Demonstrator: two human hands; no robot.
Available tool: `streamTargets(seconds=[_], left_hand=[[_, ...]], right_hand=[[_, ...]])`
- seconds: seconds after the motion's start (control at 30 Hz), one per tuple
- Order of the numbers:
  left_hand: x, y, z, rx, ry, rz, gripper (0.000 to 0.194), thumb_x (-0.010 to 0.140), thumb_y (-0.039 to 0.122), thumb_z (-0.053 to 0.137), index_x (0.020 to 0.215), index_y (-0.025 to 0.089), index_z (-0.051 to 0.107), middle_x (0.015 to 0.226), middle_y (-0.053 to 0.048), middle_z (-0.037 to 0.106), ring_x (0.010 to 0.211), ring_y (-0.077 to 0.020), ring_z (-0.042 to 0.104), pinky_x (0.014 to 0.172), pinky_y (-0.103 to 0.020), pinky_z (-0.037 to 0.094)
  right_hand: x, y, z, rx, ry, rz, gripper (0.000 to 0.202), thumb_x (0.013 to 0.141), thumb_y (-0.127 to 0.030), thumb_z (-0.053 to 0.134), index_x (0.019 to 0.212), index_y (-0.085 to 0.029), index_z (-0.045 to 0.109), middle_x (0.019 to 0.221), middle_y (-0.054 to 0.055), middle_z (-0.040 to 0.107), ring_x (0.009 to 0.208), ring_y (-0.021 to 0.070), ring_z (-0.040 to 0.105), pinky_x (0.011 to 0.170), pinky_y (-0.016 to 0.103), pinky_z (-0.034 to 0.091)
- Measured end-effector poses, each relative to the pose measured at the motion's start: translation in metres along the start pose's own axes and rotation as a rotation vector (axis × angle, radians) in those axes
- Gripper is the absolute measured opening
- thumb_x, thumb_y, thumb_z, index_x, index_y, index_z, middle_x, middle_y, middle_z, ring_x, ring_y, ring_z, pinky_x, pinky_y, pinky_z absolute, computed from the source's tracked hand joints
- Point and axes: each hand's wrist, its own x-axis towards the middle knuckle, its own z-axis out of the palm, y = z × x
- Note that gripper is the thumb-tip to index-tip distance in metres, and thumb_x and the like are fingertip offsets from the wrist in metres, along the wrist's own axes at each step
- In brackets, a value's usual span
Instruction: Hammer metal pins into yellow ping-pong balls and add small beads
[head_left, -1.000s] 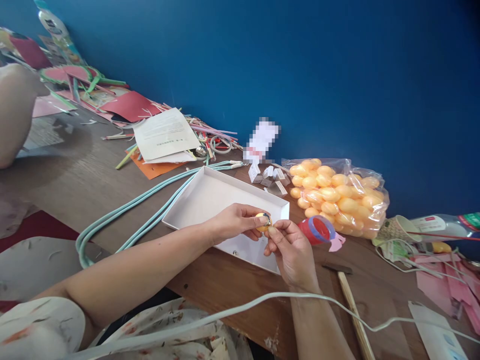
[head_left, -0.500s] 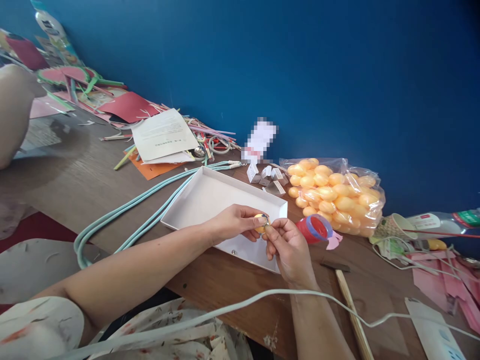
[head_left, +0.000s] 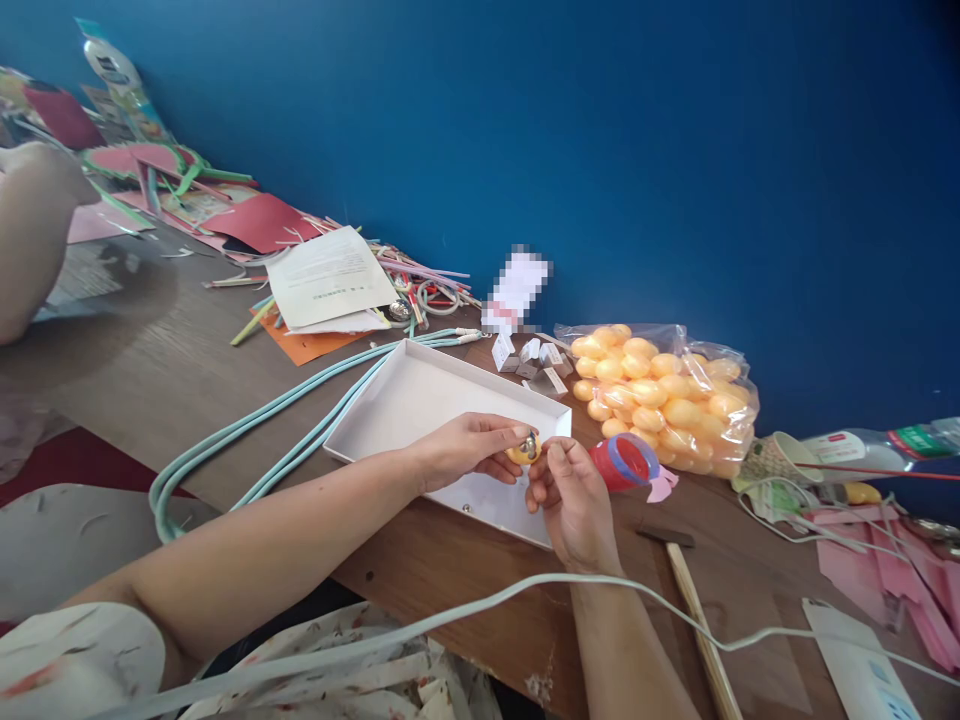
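My left hand is closed on a small yellow-orange ball with a shiny silver piece on its upper side. Just to the right, my right hand has its thumb and fingers pressed together, a little apart from the ball. Whatever the right fingertips hold, if anything, is too small to make out. Both hands are above the right half of a shallow white box lid. Inside it, near the front edge, lies a tiny shiny bead.
A clear bag of yellow-orange balls lies behind a red cup with a blue rim. At right is a wooden-handled hammer; a white cable crosses in front. Teal cords lie left. Another person's arm rests far left.
My right hand has drawn slightly away from the yellow-orange ball, and more of its silver piece shows. The left hand keeps its hold. The view has shifted a little.
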Motion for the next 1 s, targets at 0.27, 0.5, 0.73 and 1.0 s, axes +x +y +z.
streamTargets(seconds=[0.27, 0.5, 0.73, 1.0], left_hand=[[-0.0017, 0.0025, -0.0003, 0.134, -0.035, 0.046, 0.038, 0.073, 0.043, 0.07, 0.101, 0.017, 0.067, 0.084, -0.003, 0.063, 0.072, -0.0093, 0.057, 0.073, -0.024, 0.046], [-0.0011, 0.0033, 0.0002, 0.195, -0.025, 0.05, 0.033, 0.075, 0.043, 0.067, 0.089, 0.014, 0.068, 0.08, -0.003, 0.063, 0.068, -0.0097, 0.057, 0.07, -0.026, 0.047], [-0.0018, 0.0021, -0.0024, 0.118, -0.062, 0.03, 0.037, 0.072, 0.045, 0.07, 0.092, 0.014, 0.068, 0.085, -0.004, 0.065, 0.071, -0.0098, 0.057, 0.074, -0.026, 0.047], [-0.0003, 0.0014, -0.001, -0.034, -0.018, -0.021, 0.044, 0.075, 0.052, 0.065, 0.088, 0.011, 0.067, 0.083, -0.007, 0.065, 0.071, -0.0113, 0.061, 0.071, -0.027, 0.05]], right_hand=[[-0.0008, 0.0018, -0.0002, -0.014, -0.013, -0.035, 0.018, 0.086, -0.037, 0.061, 0.086, -0.02, 0.054, 0.066, -0.005, 0.06, 0.044, 0.0056, 0.048, 0.041, 0.017, 0.043], [-0.0003, 0.0007, 0.001, -0.019, -0.005, -0.046, 0.017, 0.085, -0.036, 0.062, 0.086, -0.02, 0.056, 0.066, -0.005, 0.06, 0.044, 0.0044, 0.048, 0.04, 0.016, 0.043], [0.001, 0.0023, 0.0004, -0.013, 0.015, -0.065, 0.016, 0.085, -0.035, 0.063, 0.086, -0.02, 0.056, 0.066, -0.005, 0.06, 0.043, 0.0042, 0.048, 0.04, 0.017, 0.043], [0.0001, 0.0027, -0.0005, -0.008, 0.025, -0.065, 0.017, 0.085, -0.035, 0.064, 0.085, -0.02, 0.057, 0.065, -0.005, 0.059, 0.043, 0.0039, 0.048, 0.04, 0.017, 0.042]])
